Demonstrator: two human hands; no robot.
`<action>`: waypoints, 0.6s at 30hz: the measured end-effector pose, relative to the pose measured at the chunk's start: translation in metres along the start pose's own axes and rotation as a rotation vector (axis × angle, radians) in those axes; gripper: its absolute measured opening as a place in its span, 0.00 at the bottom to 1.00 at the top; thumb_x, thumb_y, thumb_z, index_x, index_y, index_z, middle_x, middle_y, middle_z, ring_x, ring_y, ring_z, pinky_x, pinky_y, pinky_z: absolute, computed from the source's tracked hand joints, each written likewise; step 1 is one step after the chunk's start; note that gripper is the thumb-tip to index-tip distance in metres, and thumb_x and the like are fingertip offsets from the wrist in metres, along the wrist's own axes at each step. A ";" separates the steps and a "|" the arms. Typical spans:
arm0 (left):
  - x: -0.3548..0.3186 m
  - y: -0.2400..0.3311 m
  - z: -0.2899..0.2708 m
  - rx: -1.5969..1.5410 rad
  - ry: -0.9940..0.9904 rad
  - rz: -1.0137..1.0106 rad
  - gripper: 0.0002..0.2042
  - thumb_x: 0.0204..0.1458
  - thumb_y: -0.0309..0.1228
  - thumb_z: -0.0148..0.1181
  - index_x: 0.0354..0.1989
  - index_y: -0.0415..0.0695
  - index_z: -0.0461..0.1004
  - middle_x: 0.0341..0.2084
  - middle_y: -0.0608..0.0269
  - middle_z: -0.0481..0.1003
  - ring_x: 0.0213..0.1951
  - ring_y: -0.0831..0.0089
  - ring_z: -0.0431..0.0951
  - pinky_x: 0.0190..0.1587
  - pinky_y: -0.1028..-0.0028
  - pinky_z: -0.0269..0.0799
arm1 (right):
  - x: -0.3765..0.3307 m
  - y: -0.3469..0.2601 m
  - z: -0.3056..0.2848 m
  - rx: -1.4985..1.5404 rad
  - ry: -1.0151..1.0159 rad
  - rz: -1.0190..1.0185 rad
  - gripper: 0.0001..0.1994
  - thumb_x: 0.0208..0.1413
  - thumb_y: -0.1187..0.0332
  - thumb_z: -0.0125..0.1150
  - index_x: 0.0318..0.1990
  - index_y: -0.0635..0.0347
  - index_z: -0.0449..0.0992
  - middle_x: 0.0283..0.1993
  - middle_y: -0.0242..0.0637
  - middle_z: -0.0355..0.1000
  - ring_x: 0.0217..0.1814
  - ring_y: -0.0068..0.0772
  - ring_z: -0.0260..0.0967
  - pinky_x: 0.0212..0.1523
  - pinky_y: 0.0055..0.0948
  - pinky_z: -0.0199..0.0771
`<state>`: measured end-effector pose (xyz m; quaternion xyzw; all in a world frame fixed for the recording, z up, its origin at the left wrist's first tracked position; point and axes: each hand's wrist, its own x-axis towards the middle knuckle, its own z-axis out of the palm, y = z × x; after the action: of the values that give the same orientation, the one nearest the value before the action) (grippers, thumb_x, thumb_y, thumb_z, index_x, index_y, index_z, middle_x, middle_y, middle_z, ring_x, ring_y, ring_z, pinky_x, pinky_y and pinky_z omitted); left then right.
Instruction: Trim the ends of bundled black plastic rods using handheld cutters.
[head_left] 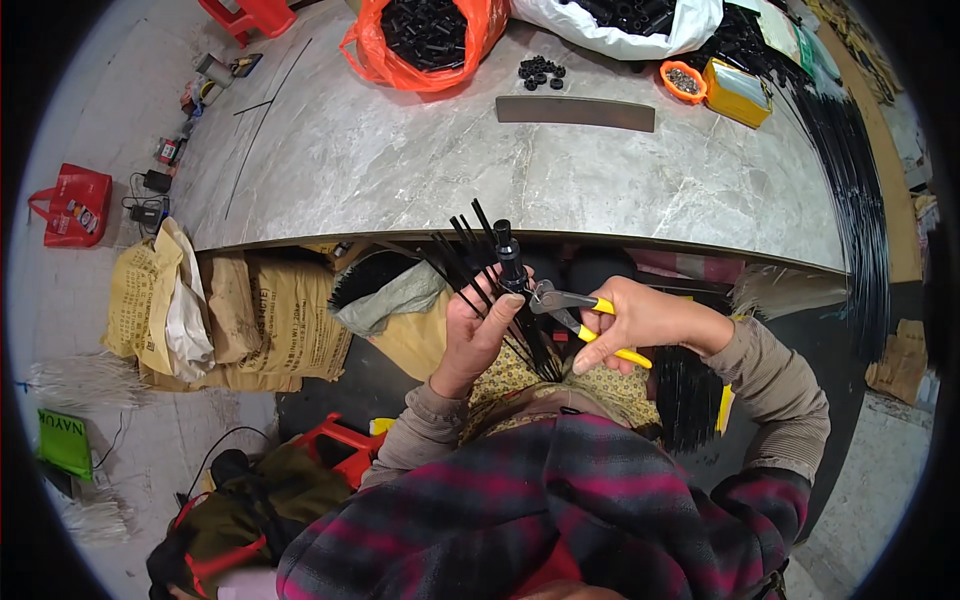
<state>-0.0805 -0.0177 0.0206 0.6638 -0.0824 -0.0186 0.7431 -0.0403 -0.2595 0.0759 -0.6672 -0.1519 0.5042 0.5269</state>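
Black thin plastic rods (470,262) fan from the left hand (478,335), whose grip clenches them. Yellow-handled metal pliers (580,315) sit clasped in the right hand (640,318), jaws seemingly touching the black cylindrical cap (509,256).

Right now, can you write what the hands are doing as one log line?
left hand: holds bundle of black rods | right hand: grips yellow-handled pliers | pliers on black cylindrical piece | marble table behind

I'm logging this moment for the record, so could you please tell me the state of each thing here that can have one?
Left hand: closed around a fanned bundle of thin black rods.
Right hand: gripping yellow-handled pliers.
Pliers: nose at the black cap on the bundle; jaw gap unclear.
Orange bag: open, holding black parts.
White bag: open, black parts inside.
Orange bowl: upright, holding small pieces.
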 end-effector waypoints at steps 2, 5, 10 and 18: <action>-0.001 0.002 0.000 0.026 0.004 0.006 0.14 0.59 0.26 0.58 0.52 0.32 0.73 0.44 0.57 0.77 0.46 0.74 0.77 0.52 0.73 0.71 | 0.002 -0.001 0.004 0.019 -0.056 0.055 0.18 0.50 0.65 0.74 0.28 0.63 0.66 0.16 0.32 0.67 0.18 0.18 0.70 0.18 0.24 0.63; 0.001 0.000 -0.002 -0.023 0.072 -0.028 0.14 0.60 0.27 0.57 0.52 0.32 0.72 0.43 0.57 0.78 0.44 0.73 0.77 0.50 0.72 0.73 | 0.002 0.000 0.015 -0.709 0.479 -0.297 0.18 0.46 0.67 0.72 0.37 0.65 0.68 0.21 0.39 0.70 0.19 0.36 0.70 0.22 0.31 0.67; 0.002 -0.002 -0.009 -0.187 0.053 -0.123 0.14 0.61 0.27 0.55 0.52 0.33 0.70 0.40 0.57 0.78 0.38 0.72 0.79 0.44 0.72 0.77 | -0.009 -0.003 0.020 -1.283 0.844 -0.677 0.31 0.43 0.62 0.72 0.55 0.68 0.70 0.47 0.45 0.67 0.40 0.42 0.69 0.38 0.34 0.71; 0.005 -0.003 -0.012 -0.199 0.031 -0.130 0.16 0.60 0.30 0.57 0.52 0.33 0.71 0.37 0.58 0.78 0.37 0.70 0.80 0.44 0.71 0.77 | -0.013 -0.001 0.032 -1.376 0.856 -0.507 0.31 0.50 0.60 0.69 0.58 0.70 0.69 0.44 0.46 0.68 0.37 0.42 0.69 0.39 0.36 0.73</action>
<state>-0.0739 -0.0064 0.0171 0.5909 -0.0256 -0.0644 0.8037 -0.0725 -0.2510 0.0852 -0.9181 -0.3573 -0.1297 0.1126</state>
